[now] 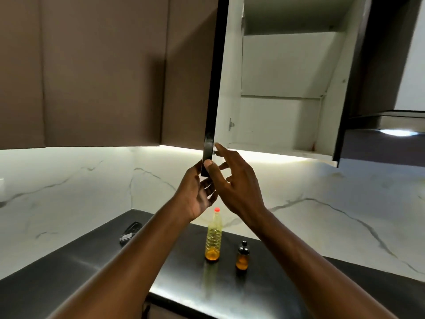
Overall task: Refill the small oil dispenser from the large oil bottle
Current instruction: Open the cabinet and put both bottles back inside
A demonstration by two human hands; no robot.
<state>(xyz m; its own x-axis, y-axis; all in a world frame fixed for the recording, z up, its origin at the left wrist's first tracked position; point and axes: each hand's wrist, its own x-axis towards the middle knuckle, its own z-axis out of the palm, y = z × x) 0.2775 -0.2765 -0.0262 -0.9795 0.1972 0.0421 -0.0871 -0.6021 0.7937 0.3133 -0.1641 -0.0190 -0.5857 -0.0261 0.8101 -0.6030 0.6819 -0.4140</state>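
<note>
**Hands at the cupboard door, oil waiting below**

Head camera: from my remote seat I watch the left hand [197, 192] pinch the bottom corner of the open cupboard door [216, 88], thumb on the near edge and fingers curled behind it. The right hand [234, 180] hovers just beside the door's inner face, fingers spread and holding nothing. I cannot tell whether its forefinger touches the door. The cupboard [287, 65] shows its white interior.

Below, on the dark counter [287, 284], the large oil bottle [213, 238] stands upright with its red cap on and amber oil only at the bottom. The small dispenser [242, 256] stands just to its right, apart from it, black top on. A dark gadget [130, 231] lies well to the left.

My judgement: the door is the step in hand, and the pour is not yet begun. I would swing the door steadily, keep both forearms clear of the bottle beneath, then uncap both vessels.
</note>
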